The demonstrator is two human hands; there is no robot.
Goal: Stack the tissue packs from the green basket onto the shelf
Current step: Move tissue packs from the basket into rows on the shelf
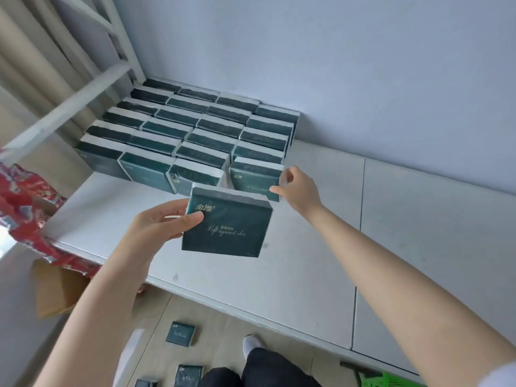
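White shelf (307,261), green basket (391,379) mostly cropped

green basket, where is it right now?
Head view, bottom right corner: only a corner of the green basket shows on the floor, below the shelf front edge, right of the person's dark trouser leg.

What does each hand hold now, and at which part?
The left hand pinches a dark green plastic-wrapped tissue pack at its upper left corner. The right hand grips the right edge of the front pack standing on the white shelf.
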